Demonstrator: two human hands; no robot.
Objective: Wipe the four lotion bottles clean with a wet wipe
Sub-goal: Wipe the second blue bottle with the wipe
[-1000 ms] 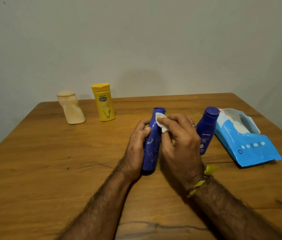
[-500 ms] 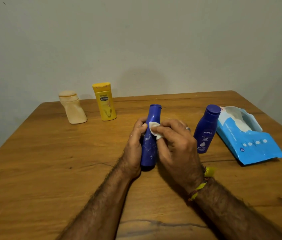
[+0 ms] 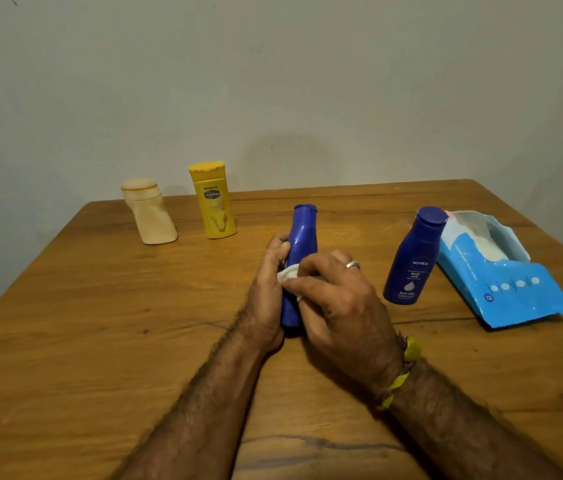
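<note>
A tall blue lotion bottle (image 3: pixel 302 233) stands upright at the table's middle. My left hand (image 3: pixel 266 292) grips its left side. My right hand (image 3: pixel 339 299) pinches a small white wet wipe (image 3: pixel 288 273) against the bottle's middle, hiding the lower front. A second blue bottle (image 3: pixel 413 261) with a white label stands to the right. A yellow bottle (image 3: pixel 213 200) and a cream bottle (image 3: pixel 150 213) stand at the back left.
An open blue pack of wet wipes (image 3: pixel 505 271) lies at the right, just behind the labelled blue bottle. The wooden table (image 3: pixel 83 323) meets a plain wall at its far edge.
My right hand has slid the wipe down the tall blue bottle, from near the cap to its middle. The left hand keeps its hold.
</note>
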